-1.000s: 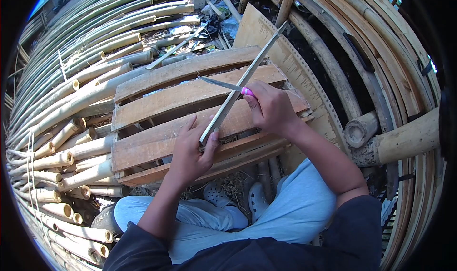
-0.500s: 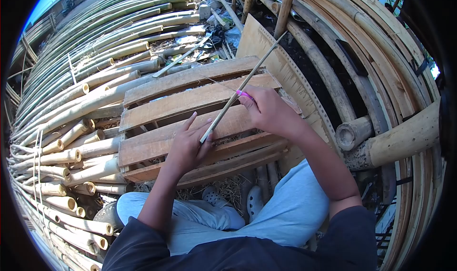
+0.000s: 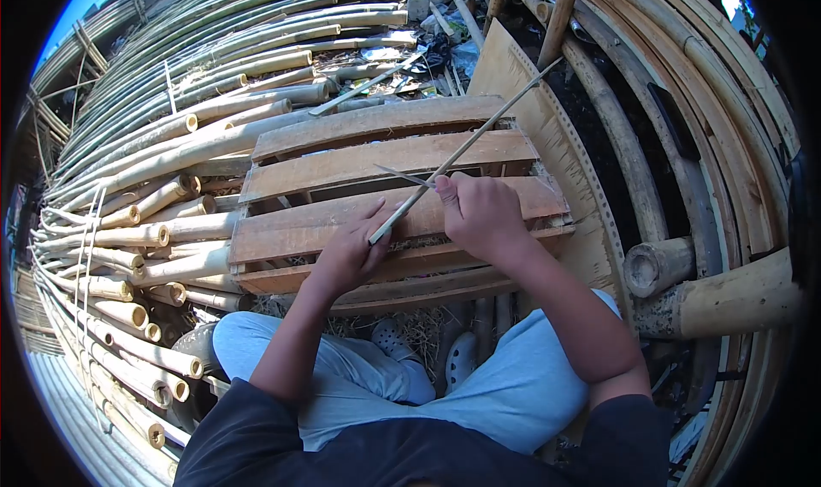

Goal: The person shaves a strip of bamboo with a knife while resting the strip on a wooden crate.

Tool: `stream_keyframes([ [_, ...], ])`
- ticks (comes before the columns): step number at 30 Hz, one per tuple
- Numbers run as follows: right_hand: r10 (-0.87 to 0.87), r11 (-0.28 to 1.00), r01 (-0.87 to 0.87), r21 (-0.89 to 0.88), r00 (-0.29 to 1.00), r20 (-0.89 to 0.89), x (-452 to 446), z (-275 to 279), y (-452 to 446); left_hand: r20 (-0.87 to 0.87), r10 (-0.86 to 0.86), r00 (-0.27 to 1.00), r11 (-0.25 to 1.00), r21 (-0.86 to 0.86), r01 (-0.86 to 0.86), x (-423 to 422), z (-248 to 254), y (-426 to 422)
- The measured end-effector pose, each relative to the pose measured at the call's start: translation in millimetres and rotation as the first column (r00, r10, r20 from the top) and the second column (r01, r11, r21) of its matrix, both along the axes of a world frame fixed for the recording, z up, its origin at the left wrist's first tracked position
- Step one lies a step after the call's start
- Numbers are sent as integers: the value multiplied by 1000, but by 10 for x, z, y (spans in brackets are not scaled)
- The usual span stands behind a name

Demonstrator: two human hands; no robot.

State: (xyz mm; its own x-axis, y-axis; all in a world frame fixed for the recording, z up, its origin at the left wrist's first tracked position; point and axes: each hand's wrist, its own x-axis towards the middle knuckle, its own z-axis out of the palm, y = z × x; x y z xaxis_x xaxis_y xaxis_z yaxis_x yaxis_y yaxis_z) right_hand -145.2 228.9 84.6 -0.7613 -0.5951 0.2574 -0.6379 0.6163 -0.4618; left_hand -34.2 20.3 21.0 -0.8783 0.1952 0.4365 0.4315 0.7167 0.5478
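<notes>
Bamboo strip (image 3: 479, 140), slim and straight, crosses a pointed metal knife (image 3: 404, 175).

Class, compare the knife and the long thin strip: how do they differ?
The strip looks far longer than the knife. The left hand holds the strip's near end; the right hand grips the knife. The strip slants up rightward, the knife up leftward. Both are narrow, above the slatted wooden crate.

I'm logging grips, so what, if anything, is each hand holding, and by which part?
The left hand holds a thin strip near its lower end; the right hand holds a knife by its handle, mostly hidden in the fist.
</notes>
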Motion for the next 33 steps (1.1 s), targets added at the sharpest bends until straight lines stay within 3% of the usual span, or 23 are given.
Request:
stream_keyframes([
  [2,53,999,-53,-2,997,-56,294,12,-120,113,23,993,998,50,-29,16,-53,-28],
  [4,261,963,-258,82,965,-28,522,69,-200,47,-2,999,999,-40,4,43,59,4],
  [5,266,961,-262,93,964,-25,454,29,-194,-20,-24,1000,992,-123,21,56,97,22],
  [10,34,987,-14,159,991,-126,120,-37,-177,-3,-69,998,996,-63,68,23,-71,-101],
  [11,43,985,-21,171,991,-130,210,-11,-205,-28,-63,998,996,-57,61,12,-84,-118],
  [13,261,959,-256,119,965,-24,508,39,-264,-49,-45,998,998,-39,43,25,-97,-121],
  [16,332,943,-327,64,939,-88,312,-53,-236,-49,-27,998,999,-32,25,55,-82,-111],
  [18,320,947,-313,77,940,-121,390,-69,-286,42,-2,999,990,144,-4,63,-89,-133],
  [23,202,978,-185,93,950,-239,152,-170,-225,27,-94,995,983,162,88,29,-52,-152],
  [30,386,922,-381,68,900,-204,276,-147,-296,90,-78,993,988,140,65,48,-30,-148],
  [33,305,952,-293,86,927,-218,375,-104,-379,182,-45,982,990,138,20,85,-68,-193],
])
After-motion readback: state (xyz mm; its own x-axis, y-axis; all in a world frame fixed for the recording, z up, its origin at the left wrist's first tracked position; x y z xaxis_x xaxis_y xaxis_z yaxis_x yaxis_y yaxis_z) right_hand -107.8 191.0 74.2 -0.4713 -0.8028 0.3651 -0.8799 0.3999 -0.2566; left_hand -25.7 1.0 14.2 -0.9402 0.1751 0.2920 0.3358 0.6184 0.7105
